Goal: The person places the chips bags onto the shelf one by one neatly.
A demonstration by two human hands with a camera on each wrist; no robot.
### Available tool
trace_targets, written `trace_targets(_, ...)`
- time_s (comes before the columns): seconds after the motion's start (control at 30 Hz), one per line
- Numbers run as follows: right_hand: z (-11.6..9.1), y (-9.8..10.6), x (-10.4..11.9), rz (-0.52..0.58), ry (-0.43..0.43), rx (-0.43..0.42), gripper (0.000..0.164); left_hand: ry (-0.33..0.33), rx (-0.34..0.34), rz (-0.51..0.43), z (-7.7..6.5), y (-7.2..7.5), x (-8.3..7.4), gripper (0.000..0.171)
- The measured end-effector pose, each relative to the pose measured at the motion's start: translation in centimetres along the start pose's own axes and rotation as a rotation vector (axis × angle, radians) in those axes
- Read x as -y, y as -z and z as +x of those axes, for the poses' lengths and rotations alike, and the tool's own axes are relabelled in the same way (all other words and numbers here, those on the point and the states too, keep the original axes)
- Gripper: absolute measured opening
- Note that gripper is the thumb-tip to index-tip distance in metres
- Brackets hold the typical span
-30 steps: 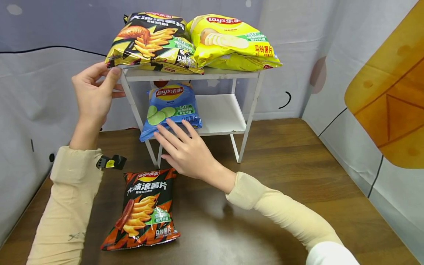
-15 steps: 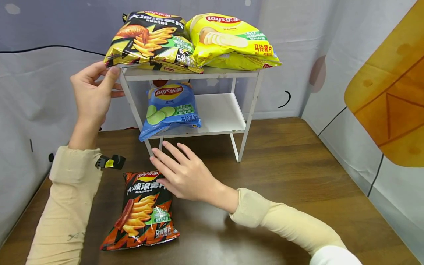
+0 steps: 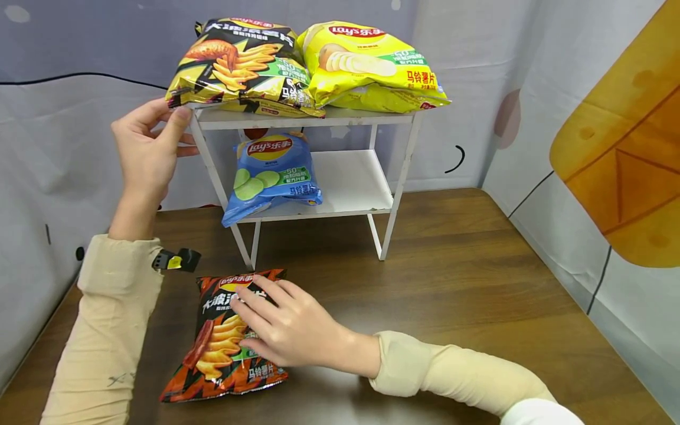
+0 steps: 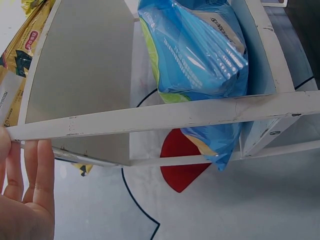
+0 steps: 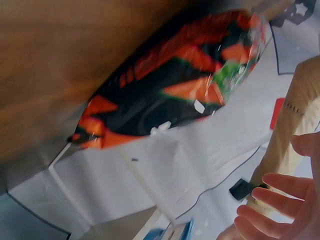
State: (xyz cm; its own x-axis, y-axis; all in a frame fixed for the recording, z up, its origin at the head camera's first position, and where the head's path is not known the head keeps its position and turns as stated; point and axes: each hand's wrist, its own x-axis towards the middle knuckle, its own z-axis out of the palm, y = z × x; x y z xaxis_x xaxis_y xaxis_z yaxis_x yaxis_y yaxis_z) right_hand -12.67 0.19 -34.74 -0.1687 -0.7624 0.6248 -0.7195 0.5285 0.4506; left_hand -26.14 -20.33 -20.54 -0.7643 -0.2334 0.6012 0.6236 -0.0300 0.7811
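Observation:
My left hand (image 3: 151, 144) grips the upper left corner of a white two-tier shelf (image 3: 361, 122). In the left wrist view, its fingers (image 4: 44, 175) lie against the frame's post. Over an orange-and-black chip bag (image 3: 215, 351) lying on the table, my right hand (image 3: 292, 327) hangs with fingers spread. The right wrist view shows those fingers (image 5: 280, 200) apart from that bag (image 5: 165, 90). A blue chip bag (image 3: 273, 168) sits on the lower tier's left side. On top rest a black-and-gold chip bag (image 3: 239, 65) and a yellow chip bag (image 3: 366, 68).
The shelf stands toward the back of a brown wooden table (image 3: 451, 283). A pale fabric backdrop (image 3: 467, 88) closes off the back and sides. A black cable (image 3: 79, 75) runs along it at the left. An orange decoration (image 3: 627, 153) hangs at the right.
My right hand has come away from the blue chip bag and moved down toward the viewer, over the orange-and-black bag. The left hand keeps its grip on the shelf.

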Motion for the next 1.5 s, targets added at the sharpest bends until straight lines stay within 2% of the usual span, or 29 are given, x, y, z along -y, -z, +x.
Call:
trace_targets(0.2,-0.4,0.0,1.8,0.028,0.045,0.056,0.052,-0.013,-0.001,0.003,0.0,0.0,0.1,0.019)
trace_targets(0.6,-1.3,-0.5,4.9,0.163,0.109,0.245,0.065,-0.01,-0.003,0.021,0.0,0.0,0.2,0.02)
trace_targets(0.7,-1.5,-0.7,5.5,0.163,0.125,0.291,0.07,-0.01,-0.002,0.015,0.0,0.0,0.1,0.02)
trace_targets(0.97,-1.7,-1.1,6.4,0.078,0.18,0.366,0.077,-0.015,0.001,-0.004,0.0,0.0,0.1,0.02)
trace_targets(1.1,-1.6,-1.3,6.7,0.065,0.171,0.393,0.078,-0.011,-0.002,-0.008,0.0,-0.1,0.1,0.019)
trace_targets(1.33,-1.6,-1.9,7.1,0.02,0.109,0.439,0.081,-0.007,-0.001,-0.001,-0.1,-0.1,0.1,0.02)
trace_targets(1.5,-1.7,-2.6,7.6,-0.013,0.065,0.42,0.079,-0.006,-0.008,-0.007,-0.1,-0.1,0.1,0.02)
